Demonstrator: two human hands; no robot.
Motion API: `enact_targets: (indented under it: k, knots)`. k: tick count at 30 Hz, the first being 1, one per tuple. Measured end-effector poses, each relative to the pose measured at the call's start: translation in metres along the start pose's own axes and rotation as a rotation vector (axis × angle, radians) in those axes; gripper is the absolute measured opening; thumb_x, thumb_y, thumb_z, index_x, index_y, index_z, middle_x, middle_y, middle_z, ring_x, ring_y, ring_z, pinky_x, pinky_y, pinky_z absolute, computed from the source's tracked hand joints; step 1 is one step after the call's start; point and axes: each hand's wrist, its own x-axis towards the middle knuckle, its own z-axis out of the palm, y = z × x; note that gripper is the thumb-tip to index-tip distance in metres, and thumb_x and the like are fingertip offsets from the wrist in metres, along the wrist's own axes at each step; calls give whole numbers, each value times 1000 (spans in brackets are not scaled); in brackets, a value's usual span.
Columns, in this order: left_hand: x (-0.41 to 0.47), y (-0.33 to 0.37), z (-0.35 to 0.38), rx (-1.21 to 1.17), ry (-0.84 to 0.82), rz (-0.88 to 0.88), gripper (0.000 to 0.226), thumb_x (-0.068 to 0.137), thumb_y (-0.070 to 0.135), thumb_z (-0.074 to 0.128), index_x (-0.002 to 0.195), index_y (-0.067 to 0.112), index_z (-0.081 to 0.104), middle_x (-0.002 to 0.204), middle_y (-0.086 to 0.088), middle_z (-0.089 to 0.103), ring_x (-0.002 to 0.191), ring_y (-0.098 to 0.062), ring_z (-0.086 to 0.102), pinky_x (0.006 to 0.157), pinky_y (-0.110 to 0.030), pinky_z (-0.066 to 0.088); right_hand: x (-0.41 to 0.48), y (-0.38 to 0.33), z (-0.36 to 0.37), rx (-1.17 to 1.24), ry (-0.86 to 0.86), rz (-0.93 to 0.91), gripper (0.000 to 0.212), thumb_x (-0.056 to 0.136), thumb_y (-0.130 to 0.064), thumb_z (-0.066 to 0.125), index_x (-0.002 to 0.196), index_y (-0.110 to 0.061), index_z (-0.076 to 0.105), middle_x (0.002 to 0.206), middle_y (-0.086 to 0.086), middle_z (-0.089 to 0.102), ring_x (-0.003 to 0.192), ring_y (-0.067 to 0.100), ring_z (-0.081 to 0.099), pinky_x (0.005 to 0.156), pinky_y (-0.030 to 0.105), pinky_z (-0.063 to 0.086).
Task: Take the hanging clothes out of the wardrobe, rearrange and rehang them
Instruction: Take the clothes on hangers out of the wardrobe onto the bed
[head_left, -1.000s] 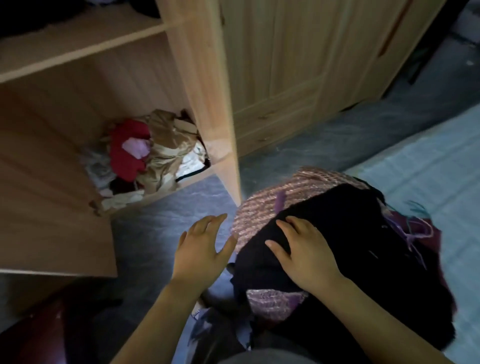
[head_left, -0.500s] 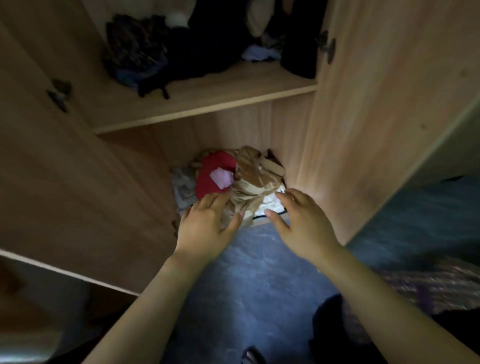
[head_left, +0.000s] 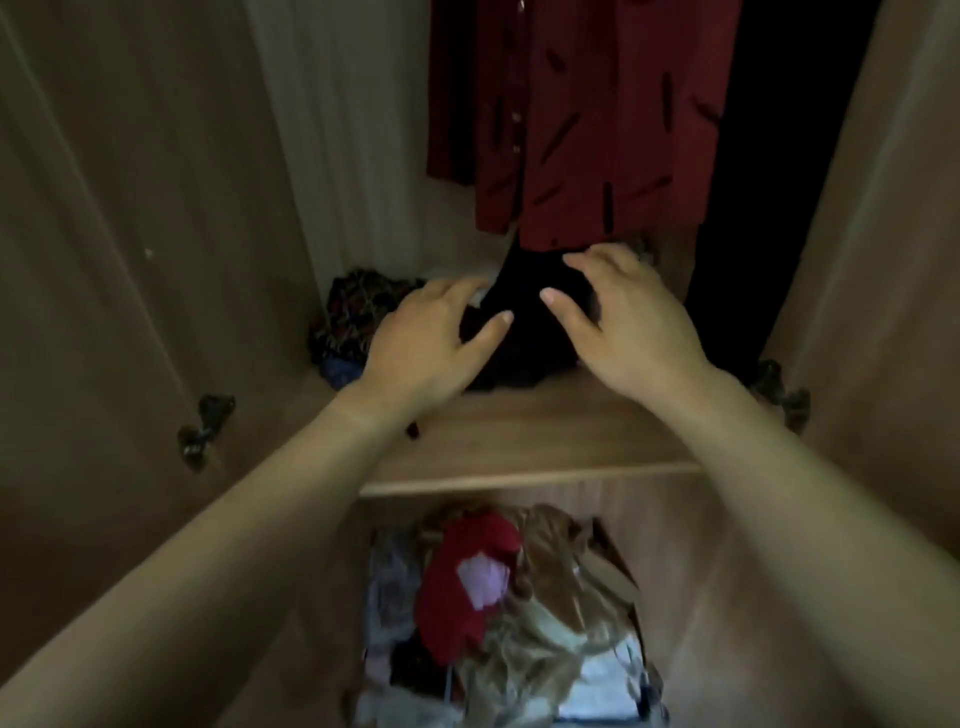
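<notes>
Head view, looking down into the open wardrobe (head_left: 311, 156). Reaching with both hands toward a black bundle (head_left: 524, 338) heaped on the middle shelf (head_left: 530, 441). At the bundle's near-left edge, left hand (head_left: 426, 338) spread and loose, thumb out, gripping nothing. Over its top, right hand (head_left: 628, 322) arched, digits parted and bent but not closed on cloth. Contact with the fabric: cannot tell.

Above the bundle, a red patterned garment (head_left: 597, 119) hanging, hem just over the black heap. To its right, a dark garment (head_left: 769, 156) hanging too. Left of the bundle, on the same shelf, a crumpled patterned cloth (head_left: 358, 306). Under the shelf, a mixed heap of clothes (head_left: 519, 613) in the bottom compartment.

Judged from this, far from finished: hanging pieces not yet taken out, nothing visibly rearranged, loose heaps left to sort and hang.
</notes>
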Motion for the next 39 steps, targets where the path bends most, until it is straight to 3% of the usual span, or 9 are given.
enact_targets:
  k: [4,7,12,18,22,28,31,35,39]
  knots:
    - [107,-21,-13,-50,119,22,51,92,53,42,135,26,45,133,-4,51,121,-19,47,87,-23,35,111,31,1,-29,87,-124,53,94,-45,46,133,-9,49,135,11,46,121,29,46,90,42,47]
    - [184,-34,-20,-69,195,51,55,88,57,40,132,26,47,131,-5,52,119,-20,49,90,-27,37,189,53,-3,-92,142,-192,52,94,-45,45,133,-11,48,134,8,47,118,25,47,88,37,47]
    - [302,-40,-42,-53,303,118,43,92,50,45,128,27,50,122,-1,55,105,-16,54,79,-26,37,296,72,-8,-36,231,-204,46,94,-42,49,129,-12,52,130,5,51,119,19,48,92,23,37]
    - [414,-42,-75,-7,415,232,43,92,47,47,128,25,51,126,-6,53,105,-22,55,83,-25,36,399,78,-44,-295,354,-263,49,94,-43,48,133,-13,49,136,4,45,125,19,41,96,24,32]
    - [477,-43,-94,-38,455,314,45,89,51,45,127,27,51,127,-4,51,98,-20,56,90,-36,45,463,72,-95,-467,500,-248,48,93,-41,49,132,-12,50,139,7,43,128,23,38,102,31,32]
    - [564,-44,-120,-91,608,373,51,88,51,44,132,25,47,137,-5,43,124,-27,43,100,-40,40,541,66,-169,-800,705,-196,49,92,-43,49,130,-13,51,139,11,43,128,29,37,102,41,31]
    - [595,-42,-127,-103,669,381,55,90,49,44,139,26,38,144,-5,36,130,-27,37,103,-42,37,571,68,-191,-815,632,-93,51,92,-48,46,133,-16,47,138,12,43,124,30,42,100,40,36]
    - [622,-41,-122,-194,659,363,58,91,49,41,145,28,29,150,-3,28,135,-26,31,106,-40,33,602,71,-200,-810,515,-54,42,93,-46,48,122,-16,52,118,9,56,103,24,54,74,31,41]
    - [637,-50,-110,-209,679,394,59,92,47,40,146,30,25,150,0,27,135,-22,30,106,-34,31,620,78,-204,-572,577,-149,26,91,-33,58,114,-22,63,115,3,61,100,15,55,79,27,42]
